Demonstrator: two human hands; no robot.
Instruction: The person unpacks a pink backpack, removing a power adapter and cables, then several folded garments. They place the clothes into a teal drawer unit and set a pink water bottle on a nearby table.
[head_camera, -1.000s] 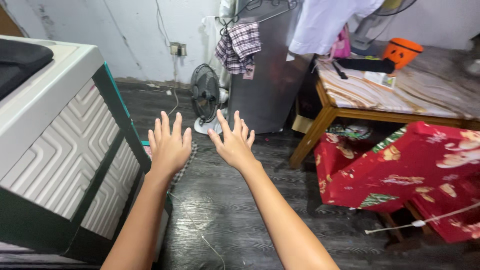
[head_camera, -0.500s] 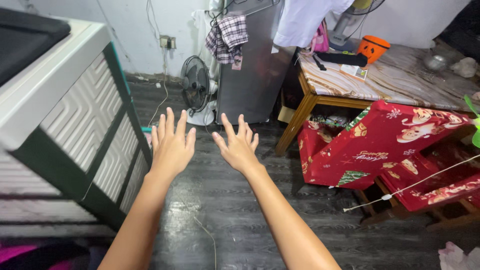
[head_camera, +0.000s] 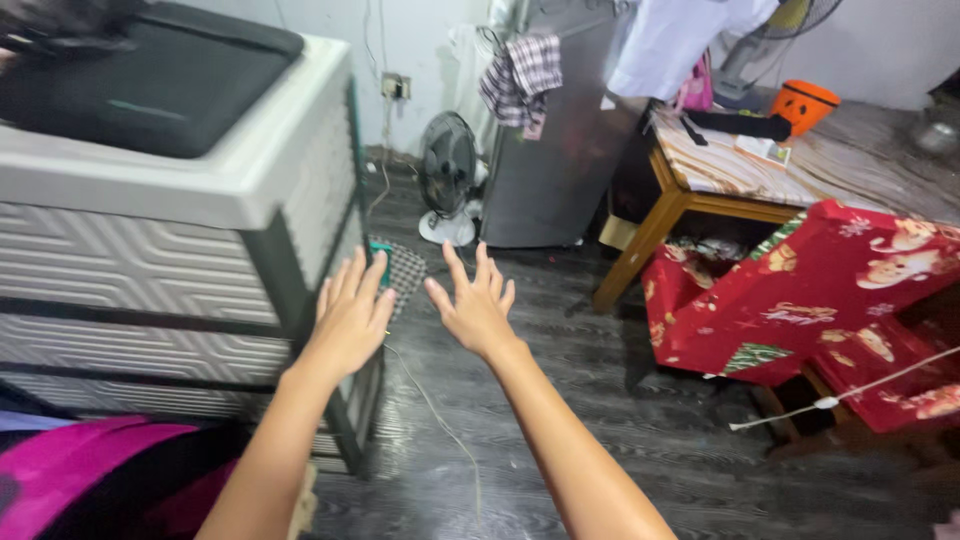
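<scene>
I hold both arms out, left hand (head_camera: 350, 315) and right hand (head_camera: 478, 308) with fingers spread, empty. Left of my fingers: a drawer cabinet (head_camera: 190, 270); beyond them, a fan (head_camera: 447, 175).

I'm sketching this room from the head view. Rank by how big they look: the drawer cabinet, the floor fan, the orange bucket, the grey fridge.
1. Drawer cabinet, though nearness inflates it.
2. Grey fridge.
3. Floor fan.
4. Orange bucket, farthest, so unsure.

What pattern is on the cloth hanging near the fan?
A dark-and-white check on the cloth, seen in the head view.
</scene>
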